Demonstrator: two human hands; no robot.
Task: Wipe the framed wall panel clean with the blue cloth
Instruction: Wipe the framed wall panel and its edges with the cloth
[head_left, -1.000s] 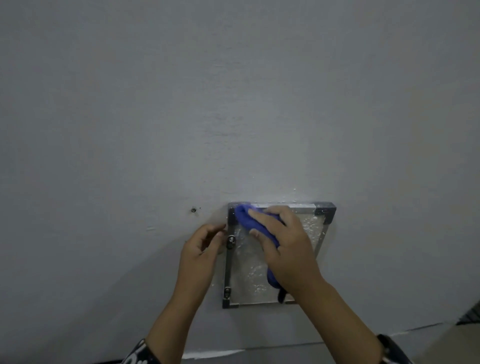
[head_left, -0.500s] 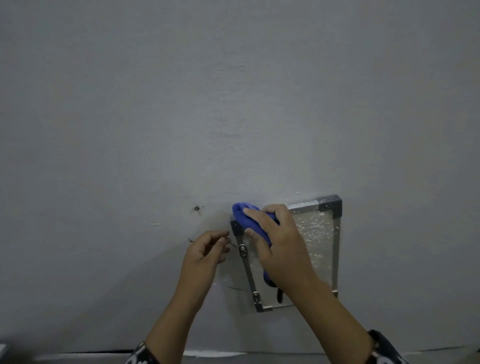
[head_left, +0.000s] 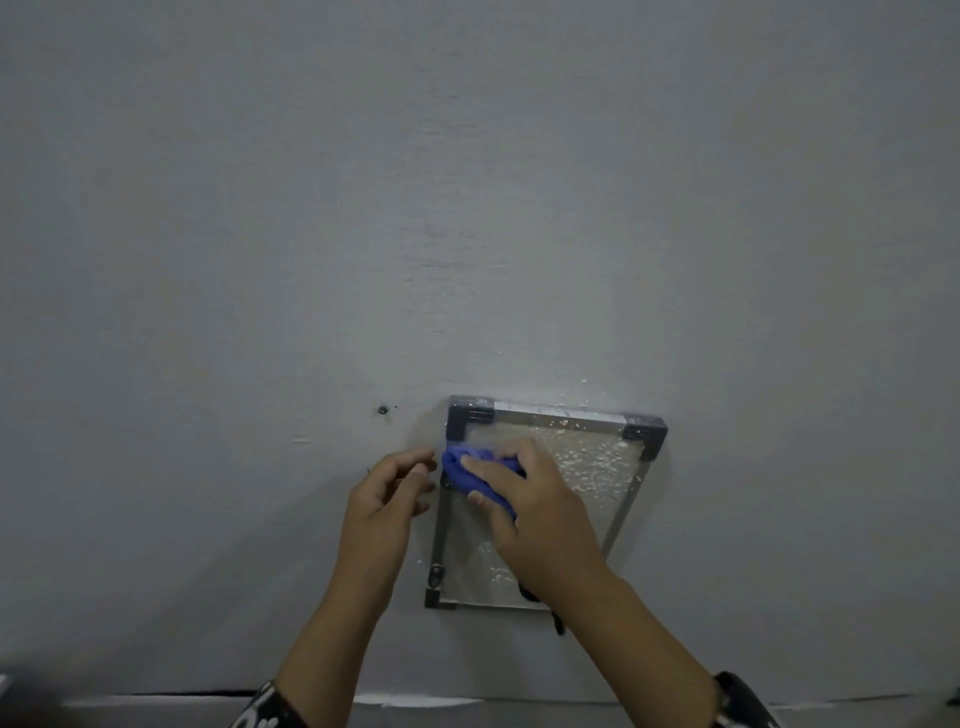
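A small framed panel (head_left: 592, 467) with a metal rim and dark corner pieces hangs low on the grey wall. Its textured glass is speckled with white foam or droplets. My right hand (head_left: 540, 514) presses a bunched blue cloth (head_left: 467, 475) against the panel's upper left part, fingers curled over it. My left hand (head_left: 384, 499) is just left of the frame's left edge with fingers loosely curled; whether it touches the frame is unclear. The panel's lower right corner is hidden behind my right wrist.
A small dark screw hole (head_left: 383, 410) marks the wall left of the frame. White specks (head_left: 571, 402) dot the wall above the frame. The wall meets a floor strip (head_left: 415, 701) along the bottom. A dark strap (head_left: 558, 621) hangs below the frame.
The cloth and my right hand have slid down from the frame's top left corner, which now shows. The panel's outline shifted in view. My left hand stays beside the left edge.
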